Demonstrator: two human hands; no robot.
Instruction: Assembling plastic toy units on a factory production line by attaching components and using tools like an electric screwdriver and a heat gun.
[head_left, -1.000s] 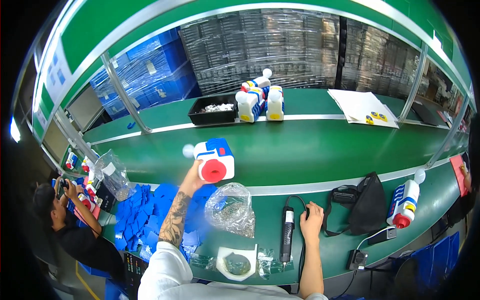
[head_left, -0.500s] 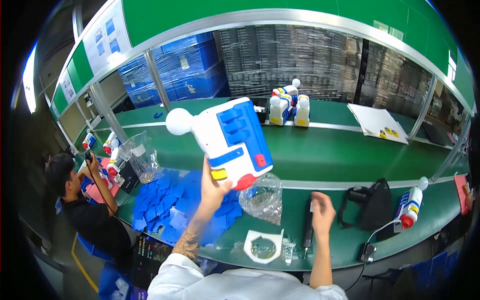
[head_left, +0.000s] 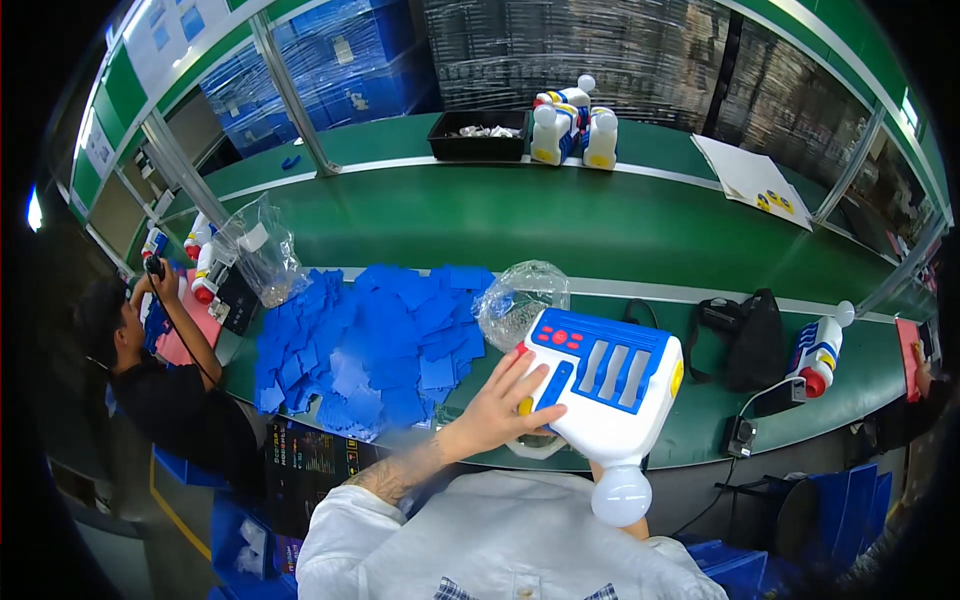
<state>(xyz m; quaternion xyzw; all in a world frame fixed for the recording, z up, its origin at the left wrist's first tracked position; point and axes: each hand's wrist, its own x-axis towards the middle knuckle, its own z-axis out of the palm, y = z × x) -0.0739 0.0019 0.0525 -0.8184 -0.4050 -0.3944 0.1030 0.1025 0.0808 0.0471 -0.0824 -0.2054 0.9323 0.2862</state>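
Note:
A white-and-blue plastic toy [head_left: 630, 410] with three slots, red buttons and a round white ball [head_left: 622, 496] is held over the front of the bench, ball end toward me. My left hand [head_left: 505, 405] grips its left end, fingers closed over the red and yellow parts. Behind the toy is my right hand [head_left: 636, 527]; only a little skin shows beside the ball and its fingers are hidden. A white holder [head_left: 530, 449] lies under the toy, partly covered. The black electric screwdriver is mostly hidden behind it.
Blue square sheets [head_left: 385, 335] are heaped left of centre, beside a clear bag [head_left: 520, 300]. A black pouch [head_left: 755, 345] and another toy [head_left: 822, 350] lie right. Behind are a black tray [head_left: 478, 140] and more toys [head_left: 600, 140]. A co-worker [head_left: 170, 370] works at left.
The toy has come down and to the right, turning so its ball points toward me and a slotted face shows. My right hand has moved from the screwdriver to behind the toy.

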